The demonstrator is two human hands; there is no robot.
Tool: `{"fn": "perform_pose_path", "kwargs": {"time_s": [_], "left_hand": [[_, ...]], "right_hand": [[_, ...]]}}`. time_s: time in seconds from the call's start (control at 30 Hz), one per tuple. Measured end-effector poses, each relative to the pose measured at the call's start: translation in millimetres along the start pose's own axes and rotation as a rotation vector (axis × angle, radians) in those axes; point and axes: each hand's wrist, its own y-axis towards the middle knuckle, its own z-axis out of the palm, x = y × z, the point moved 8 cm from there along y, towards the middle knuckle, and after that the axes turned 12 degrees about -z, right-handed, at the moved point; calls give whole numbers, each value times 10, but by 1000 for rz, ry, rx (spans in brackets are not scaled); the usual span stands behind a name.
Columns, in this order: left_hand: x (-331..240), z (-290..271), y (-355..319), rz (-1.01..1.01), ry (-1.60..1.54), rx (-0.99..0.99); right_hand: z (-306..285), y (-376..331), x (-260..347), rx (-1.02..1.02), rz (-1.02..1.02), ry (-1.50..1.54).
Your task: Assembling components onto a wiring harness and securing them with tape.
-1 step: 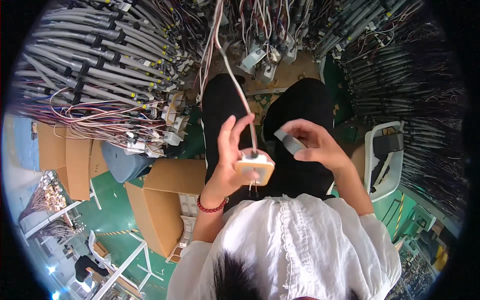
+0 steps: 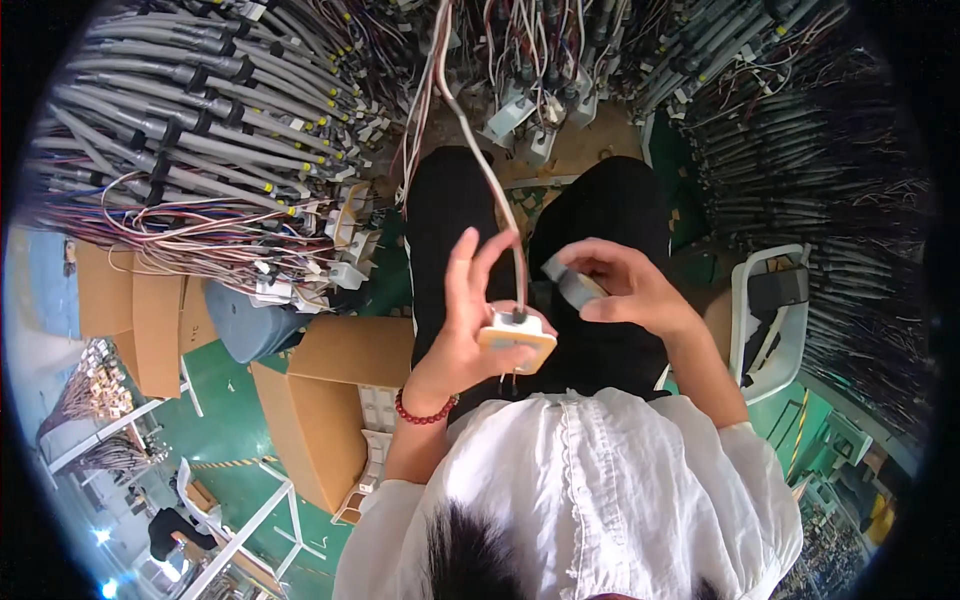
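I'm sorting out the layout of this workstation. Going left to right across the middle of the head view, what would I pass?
Cardboard boxes → grey bin → left hand holding a flat white-and-tan connector block → right hand holding a small grey part → white chair.

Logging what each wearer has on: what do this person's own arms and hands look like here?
Both hands are bare, no gloves. The left hand has a bracelet of dark red beads at the wrist. The right hand wears nothing. Loose white short sleeves with a gathered seam end above the elbows.
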Motion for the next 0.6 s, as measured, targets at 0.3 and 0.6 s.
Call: {"fn": "perform_pose_path", "kwargs": {"time_s": [0.3, 0.6], "left_hand": [[-83, -1, 22, 45, 166, 124], [-69, 5, 52, -77, 108, 217]], "right_hand": [[484, 222, 125, 424, -24, -65], [594, 219, 239, 578, -60, -146]]}}
